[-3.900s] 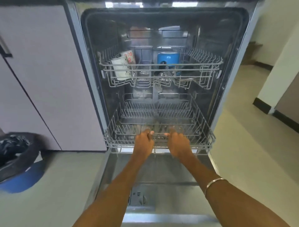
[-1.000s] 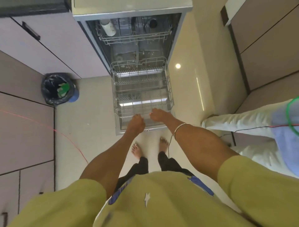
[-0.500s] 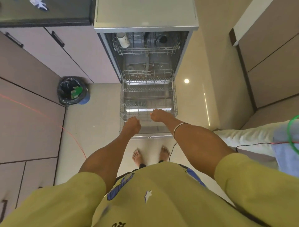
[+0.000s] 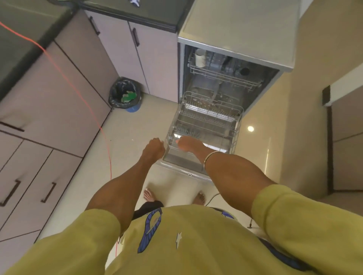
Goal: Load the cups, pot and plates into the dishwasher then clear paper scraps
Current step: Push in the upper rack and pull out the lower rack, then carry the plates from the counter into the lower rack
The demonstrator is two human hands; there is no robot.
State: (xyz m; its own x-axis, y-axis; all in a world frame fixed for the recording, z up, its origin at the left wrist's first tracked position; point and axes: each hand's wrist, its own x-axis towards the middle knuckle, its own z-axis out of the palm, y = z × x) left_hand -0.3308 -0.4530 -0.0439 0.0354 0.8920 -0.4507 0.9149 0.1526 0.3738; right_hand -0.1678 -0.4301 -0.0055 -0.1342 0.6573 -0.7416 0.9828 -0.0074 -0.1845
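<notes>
The dishwasher (image 4: 235, 23) stands open with its door (image 4: 176, 159) folded down. Its wire lower rack (image 4: 238, 125) is pulled out over the door and holds no dishes. The upper rack (image 4: 225, 77) sits inside with a white cup (image 4: 200, 58) at its left and a dark round item (image 4: 244, 71) at its right. My right hand (image 4: 187, 144) hangs over the lower rack's front left part, fingers pointing left. My left hand (image 4: 155, 146) is just left of the rack's front corner, loosely curled, holding nothing. A paper scrap (image 4: 134, 2) lies on the dark counter.
A bin with a black liner (image 4: 125, 94) stands on the floor left of the dishwasher. An orange cable (image 4: 78, 86) runs from the counter down across the cabinets to the floor. Cabinets (image 4: 49, 110) line the left side. My bare feet are just before the door.
My view has swung left and risen. The lower rack has come fully out since the first frame. Both hands have come off its front edge; the left has moved out to the left.
</notes>
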